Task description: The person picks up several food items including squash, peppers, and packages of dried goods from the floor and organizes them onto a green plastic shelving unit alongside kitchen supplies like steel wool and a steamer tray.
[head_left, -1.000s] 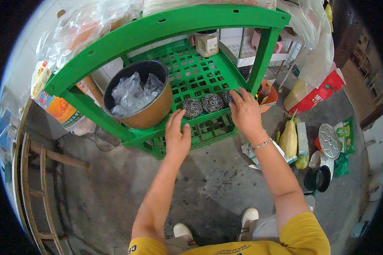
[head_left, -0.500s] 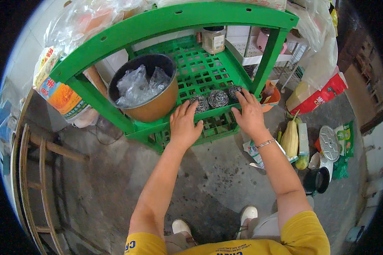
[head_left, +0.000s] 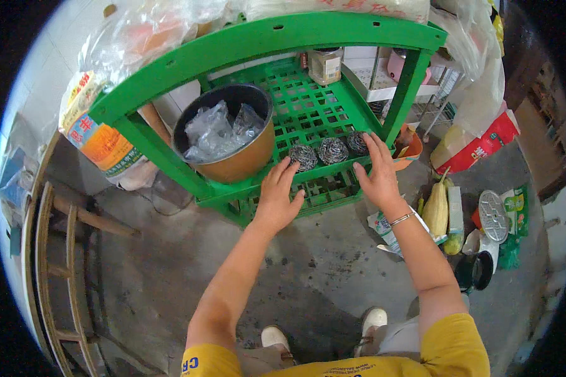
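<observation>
Three steel wool scourers sit in a row along the front lip of a green plastic shelf (head_left: 295,103): a left one (head_left: 302,157), a middle one (head_left: 332,151) and a right one (head_left: 357,143). Beside the left scourer is my left hand (head_left: 277,198), its fingers over the shelf's front edge and its thumb spread. My right hand (head_left: 379,177) lies at the right end of the row, fingertips close to the right scourer, thumb apart. Both hands are open and hold nothing; whether the fingertips touch the scourers I cannot tell.
On the shelf's left stands a brown pot (head_left: 239,157) with clear plastic bags inside; a lidded jar (head_left: 324,66) is at the back. Right on the floor lie a pale gourd (head_left: 436,210), a dark pot (head_left: 473,271) and packets. A wooden frame (head_left: 74,276) stands left.
The view has shifted, so the shelf appears slightly farther right and lower. My left hand has eased a little away from the left scourer; my right hand keeps its place by the right one.
</observation>
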Motion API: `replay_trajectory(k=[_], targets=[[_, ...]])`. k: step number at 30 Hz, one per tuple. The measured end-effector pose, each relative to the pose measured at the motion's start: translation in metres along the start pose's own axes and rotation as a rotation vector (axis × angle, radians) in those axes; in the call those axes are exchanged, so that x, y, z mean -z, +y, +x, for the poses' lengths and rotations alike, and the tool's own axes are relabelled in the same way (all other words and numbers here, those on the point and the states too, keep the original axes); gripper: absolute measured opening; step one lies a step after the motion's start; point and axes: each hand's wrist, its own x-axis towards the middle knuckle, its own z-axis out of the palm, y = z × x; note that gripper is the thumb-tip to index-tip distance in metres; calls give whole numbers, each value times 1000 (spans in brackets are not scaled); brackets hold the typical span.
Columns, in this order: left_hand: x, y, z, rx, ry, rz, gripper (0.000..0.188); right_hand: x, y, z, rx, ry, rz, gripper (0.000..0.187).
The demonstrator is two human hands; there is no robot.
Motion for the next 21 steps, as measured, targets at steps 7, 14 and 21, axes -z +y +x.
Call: replay_trajectory(k=[7,14,21], targets=[[9,15,-28,15,58,-31,59,-10,-18,-12,89,107,123,62],[15,29,-36,59,72,-87,60,-19,-50,-39,207,20,225,69],[29,25,-36,261,84,-403,52,-9,-34,-39,407,23,347,43]])
